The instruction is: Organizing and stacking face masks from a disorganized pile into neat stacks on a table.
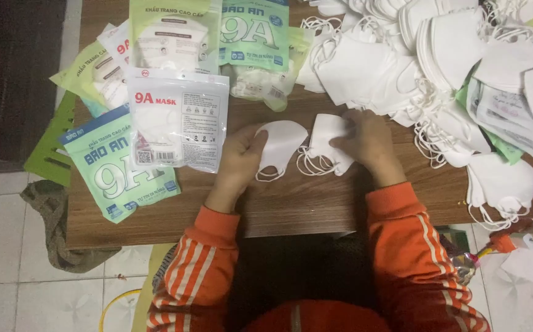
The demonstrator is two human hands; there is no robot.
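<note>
So the person in the orange striped sleeves has both hands out over the middle of the wooden surface. The left hand is curled around the edge of a folded white face mask, thumb on top and fingers tucked under it, so it's a loose pinch rather than a full fist. The mask lies flat with its ear loops trailing toward the near edge. The right hand is just beside it, fingers bent and pressing down on a second white mask, gripping its right side; that mask's loops bunch up between the two masks.

Toward the far right corner there's a big messy heap of loose white masks, spilling down to the right edge. On the left side sit the packets: a clear-fronted white mask packet right next to the left hand, overlapping a green printed packet near the left edge, with more green packets along the far edge.
</note>
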